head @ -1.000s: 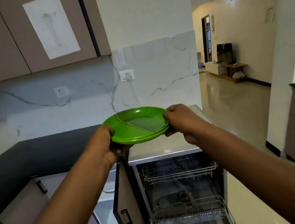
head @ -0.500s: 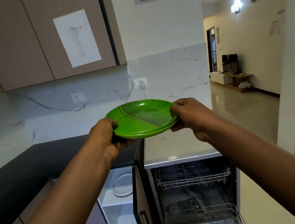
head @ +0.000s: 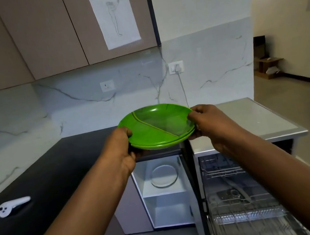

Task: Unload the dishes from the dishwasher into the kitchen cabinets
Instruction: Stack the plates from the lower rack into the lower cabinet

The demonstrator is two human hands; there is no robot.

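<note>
Holding two stacked green plates (head: 158,127) level in front of us, we see them from the head camera with both arms stretched forward above the counter edge. Our left hand (head: 119,146) grips the left rim, thumb curled over the top edge and fingers tucked underneath out of sight. Our right hand (head: 205,121) pinches the right rim, thumb on top and fingers curled under it. The upper plate shows a raised divider running across it on a slant, and the lower plate's edge peeks out just beneath. Below the plates, a lower cabinet (head: 164,192) stands open with its door (head: 193,193) swung toward us; a clear glass plate (head: 164,176) lies on its upper shelf. Just right of that door, the dishwasher (head: 244,194) is open, its wire racks (head: 250,218) pulled into view, and we cannot tell what lies in them. A black counter (head: 56,172) runs to the left, and a white controller (head: 12,206) lies on it, well apart from the plates. A pale counter (head: 253,116) tops the dishwasher. Closed upper cabinets (head: 52,32) hang above, one bearing a paper sheet (head: 113,15) with a faint drawing. A wall socket (head: 176,67) with a plugged cord sits on the marble backsplash behind the plates.
</note>
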